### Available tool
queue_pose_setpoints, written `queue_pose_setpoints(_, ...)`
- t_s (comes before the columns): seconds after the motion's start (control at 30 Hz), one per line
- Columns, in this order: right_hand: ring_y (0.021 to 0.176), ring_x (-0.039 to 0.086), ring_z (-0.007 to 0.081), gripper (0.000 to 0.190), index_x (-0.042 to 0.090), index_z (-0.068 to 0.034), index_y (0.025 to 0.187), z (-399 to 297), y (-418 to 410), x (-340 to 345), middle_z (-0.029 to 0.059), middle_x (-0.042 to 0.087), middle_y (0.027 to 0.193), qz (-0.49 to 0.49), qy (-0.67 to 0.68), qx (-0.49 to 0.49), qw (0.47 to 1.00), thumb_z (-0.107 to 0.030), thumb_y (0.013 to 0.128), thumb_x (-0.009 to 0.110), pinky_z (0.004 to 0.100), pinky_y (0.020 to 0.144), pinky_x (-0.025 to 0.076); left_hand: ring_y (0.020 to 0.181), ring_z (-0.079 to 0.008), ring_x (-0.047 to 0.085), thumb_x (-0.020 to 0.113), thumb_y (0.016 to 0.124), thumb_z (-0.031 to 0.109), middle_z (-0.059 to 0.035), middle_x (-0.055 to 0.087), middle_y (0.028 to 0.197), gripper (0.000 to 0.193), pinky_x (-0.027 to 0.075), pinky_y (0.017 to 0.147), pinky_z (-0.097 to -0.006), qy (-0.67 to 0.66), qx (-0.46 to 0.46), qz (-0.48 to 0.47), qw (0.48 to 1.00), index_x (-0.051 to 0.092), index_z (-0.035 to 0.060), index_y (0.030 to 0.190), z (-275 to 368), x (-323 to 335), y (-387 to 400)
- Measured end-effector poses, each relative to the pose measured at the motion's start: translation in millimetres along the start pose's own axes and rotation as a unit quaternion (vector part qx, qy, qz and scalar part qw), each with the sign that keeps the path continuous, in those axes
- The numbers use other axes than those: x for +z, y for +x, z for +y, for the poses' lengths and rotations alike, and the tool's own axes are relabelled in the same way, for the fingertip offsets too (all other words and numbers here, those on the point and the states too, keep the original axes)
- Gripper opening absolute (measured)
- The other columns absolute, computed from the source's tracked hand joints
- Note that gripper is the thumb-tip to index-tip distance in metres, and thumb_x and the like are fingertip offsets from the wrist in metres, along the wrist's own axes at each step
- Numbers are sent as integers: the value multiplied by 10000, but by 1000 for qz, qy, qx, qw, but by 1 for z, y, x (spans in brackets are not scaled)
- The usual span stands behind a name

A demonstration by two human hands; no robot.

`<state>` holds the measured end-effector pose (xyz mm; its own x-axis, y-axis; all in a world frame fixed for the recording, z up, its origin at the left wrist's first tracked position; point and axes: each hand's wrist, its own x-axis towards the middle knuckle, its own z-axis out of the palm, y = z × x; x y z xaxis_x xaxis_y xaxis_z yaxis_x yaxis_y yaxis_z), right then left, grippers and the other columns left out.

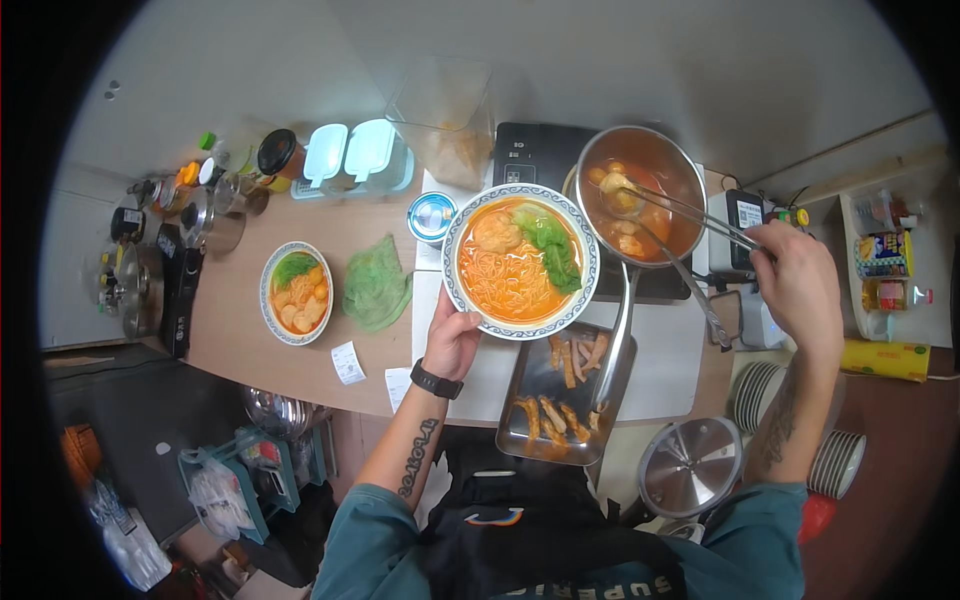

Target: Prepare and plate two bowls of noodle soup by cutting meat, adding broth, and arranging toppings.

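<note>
My left hand (454, 341) holds the rim and side of a patterned bowl (489, 327), thumb on the edge. Orange-red broth, noodles (517, 281), leafy lettuce (551, 244) and a pale orange food piece (495, 229) fill it. My right hand (799, 277) grips slim metal tongs or chopsticks (697, 214); the picture does not settle which. Their tips reach into a steel saucepan (701, 180) and meet a pale yellowish food piece (616, 182). In the red broth also sit round balls and the bowl of a metal ladle (671, 261), its handle leaning over the rim.
The saucepan stands on a black induction cooker (525, 146). Below its long handle, a metal tray (517, 375) holds meat strips. Leftward are a second filled bowl (265, 307), a green leaf (375, 289) and a paper slip (348, 363). Jars and lidded boxes (371, 150) line the back.
</note>
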<state>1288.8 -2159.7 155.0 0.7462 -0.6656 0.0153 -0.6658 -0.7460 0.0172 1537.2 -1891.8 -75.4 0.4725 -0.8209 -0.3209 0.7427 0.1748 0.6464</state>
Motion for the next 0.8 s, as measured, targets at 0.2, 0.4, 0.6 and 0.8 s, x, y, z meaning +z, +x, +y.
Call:
queue_pose_setpoints(0.2,790,639,335,178,688,-46,990,-41,-8,-18,118,630,835,13,95,-66,993,-60,817,649,425,713,510,1359,-224,449,619,759,25,-90,446,1481,852,367,1130,-384,-3,-8,5,1000,270,71,1535,4,1,-1)
queue_pose_setpoints(0.4,768,657,302,128,669,-57,941,-85,2,4,101,619,819,-30,96,-149,984,-86,817,660,422,679,517,1358,-217,447,610,761,19,-89,453,1469,846,368,1129,-376,-3,-8,8,1000,270,69,1534,5,1,-3)
queue_pose_setpoints(0.6,773,664,297,135,669,-64,942,-97,2,14,93,631,838,-47,107,-153,981,-106,814,665,428,672,524,1377,-228,430,618,761,19,-94,440,1486,861,351,1145,-380,-3,-5,2,1000,260,75,1543,1,2,-5)
queue_pose_setpoints(0.8,773,666,320,131,703,-50,909,-42,-5,-22,116,649,829,18,38,-41,998,-71,795,641,428,708,535,1390,-240,414,638,756,46,-98,426,1504,871,337,1159,-389,6,7,-2,1000,265,67,1543,7,-1,-10)
